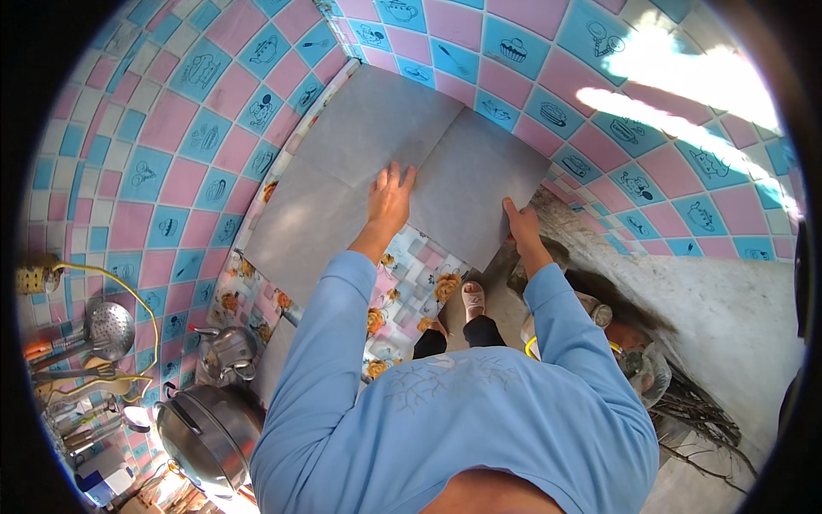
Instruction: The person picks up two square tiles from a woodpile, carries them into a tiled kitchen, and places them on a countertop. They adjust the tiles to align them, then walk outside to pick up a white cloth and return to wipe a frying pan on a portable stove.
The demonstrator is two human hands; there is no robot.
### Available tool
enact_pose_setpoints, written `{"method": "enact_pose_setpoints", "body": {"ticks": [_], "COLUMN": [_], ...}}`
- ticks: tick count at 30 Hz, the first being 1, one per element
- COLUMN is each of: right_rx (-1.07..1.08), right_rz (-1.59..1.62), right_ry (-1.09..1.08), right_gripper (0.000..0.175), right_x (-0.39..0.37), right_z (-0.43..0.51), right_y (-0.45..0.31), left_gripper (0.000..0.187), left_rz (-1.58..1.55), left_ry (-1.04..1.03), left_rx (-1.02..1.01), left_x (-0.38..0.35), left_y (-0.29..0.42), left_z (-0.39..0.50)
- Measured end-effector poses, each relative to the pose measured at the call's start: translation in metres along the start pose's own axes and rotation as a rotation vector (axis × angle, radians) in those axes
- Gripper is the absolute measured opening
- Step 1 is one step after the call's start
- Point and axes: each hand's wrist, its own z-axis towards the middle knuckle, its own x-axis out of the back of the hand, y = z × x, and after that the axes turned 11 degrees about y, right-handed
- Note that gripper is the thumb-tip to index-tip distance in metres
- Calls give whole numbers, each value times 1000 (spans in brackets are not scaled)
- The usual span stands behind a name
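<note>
Three flat grey tiles lie edge to edge on a surface covered with a floral-patterned sheet (404, 276): a back tile (385, 109), a front-left tile (305, 218) and a right tile (478, 170). My left hand (389, 200) rests palm down near the seams where they meet, fingers slightly spread, holding nothing. At the outer edge of the right tile, my right hand (523, 228) has its thumb on top and its other fingers mostly hidden below. This tile's front corner juts past the sheet, above the floor.
Pink and blue tiled walls (437, 32) meet behind the surface. A metal kettle (226, 350) and a large steel pot (202, 437) stand at left, below hanging utensils such as a skimmer (110, 331). Dry sticks (697, 411) lie at right. A sandalled foot (474, 299) shows below.
</note>
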Motion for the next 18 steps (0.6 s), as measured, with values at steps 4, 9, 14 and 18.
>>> {"method": "enact_pose_setpoints", "body": {"ticks": [4, 9, 14, 18], "right_rx": [-2, 35, 42, 24], "right_rz": [-56, -131, -190, -235], "right_ry": [6, 55, 102, -45], "right_gripper": [61, 52, 54, 55], "right_x": [1, -7, -19, -19], "right_z": [2, -9, -11, -7], "right_y": [-2, -13, -30, -45], "left_gripper": [49, 42, 38, 37], "left_rz": [-226, -442, -425, -429], "left_ry": [99, 93, 104, 182], "left_rx": [35, 156, 232, 293], "left_x": [10, 46, 62, 60], "left_y": [7, 28, 39, 39], "left_z": [-19, -93, -136, -142]}}
